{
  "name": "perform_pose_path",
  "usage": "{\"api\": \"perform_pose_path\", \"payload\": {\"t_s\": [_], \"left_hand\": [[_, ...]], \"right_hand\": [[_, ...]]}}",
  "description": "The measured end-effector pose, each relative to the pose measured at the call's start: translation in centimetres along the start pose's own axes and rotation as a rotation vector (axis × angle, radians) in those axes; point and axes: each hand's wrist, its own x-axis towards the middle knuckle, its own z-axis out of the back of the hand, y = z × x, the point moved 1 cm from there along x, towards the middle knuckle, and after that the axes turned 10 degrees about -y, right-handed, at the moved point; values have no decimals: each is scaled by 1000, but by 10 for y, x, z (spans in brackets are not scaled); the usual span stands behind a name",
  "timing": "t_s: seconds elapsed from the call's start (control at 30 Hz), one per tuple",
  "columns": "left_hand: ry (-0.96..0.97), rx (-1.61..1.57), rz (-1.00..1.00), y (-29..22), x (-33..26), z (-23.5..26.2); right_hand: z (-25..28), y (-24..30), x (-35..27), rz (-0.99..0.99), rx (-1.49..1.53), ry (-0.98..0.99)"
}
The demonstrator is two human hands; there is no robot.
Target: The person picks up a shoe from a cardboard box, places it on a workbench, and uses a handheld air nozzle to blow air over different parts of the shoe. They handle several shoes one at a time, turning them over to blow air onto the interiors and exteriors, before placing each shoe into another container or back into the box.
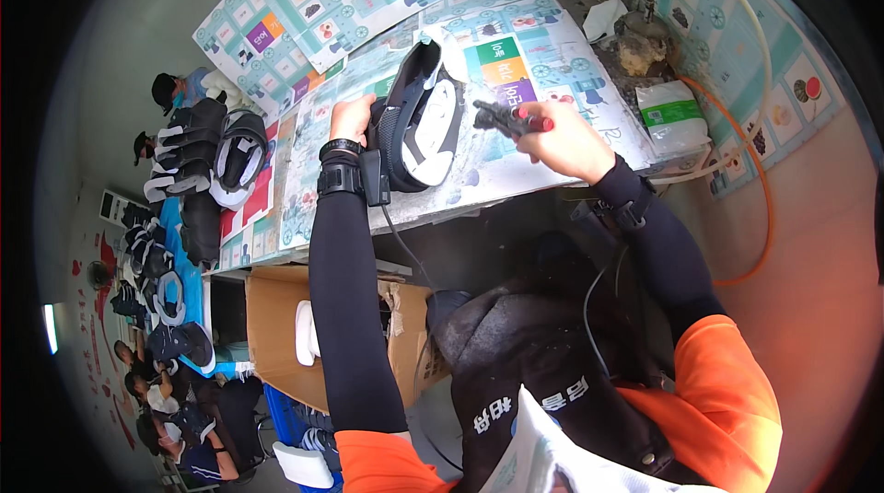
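Note:
A black-and-white sneaker (396, 139) rests on the printed sheets covering the table, its opening facing up. My left hand (351, 119) holds it by its left side, with the fingertips partly hidden behind the shoe. Just right of the shoe, my right hand (569, 143) grips a dark hand tool (497, 117) with a red end. The tool's tip points at the shoe with a gap between them. Its exact kind is not clear. Both wrists wear dark bands, with cables hanging from them.
Several shoes (189, 148) stand left of the table (562, 79). A cardboard box (285, 327) sits below. At the back right are a white-and-green packet (670, 116), a crusty lump (642, 46) and an orange hose (769, 208). People (175, 424) work at lower left.

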Motion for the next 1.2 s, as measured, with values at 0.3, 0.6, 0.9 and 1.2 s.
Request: {"api": "perform_pose_path", "payload": {"t_s": [0.3, 0.6, 0.9, 1.2], "left_hand": [[22, 5, 19, 6, 2, 14], [46, -5, 18, -2, -11, 18], [30, -38, 23, 3, -3, 18], [48, -47, 48, 7, -2, 19]], "right_hand": [[-6, 11, -10, 95, -71, -42], [-18, 12, -13, 219, -58, -146], [-26, 12, -11, 218, -68, -143], [-27, 15, -7, 192, -67, -139]]}}
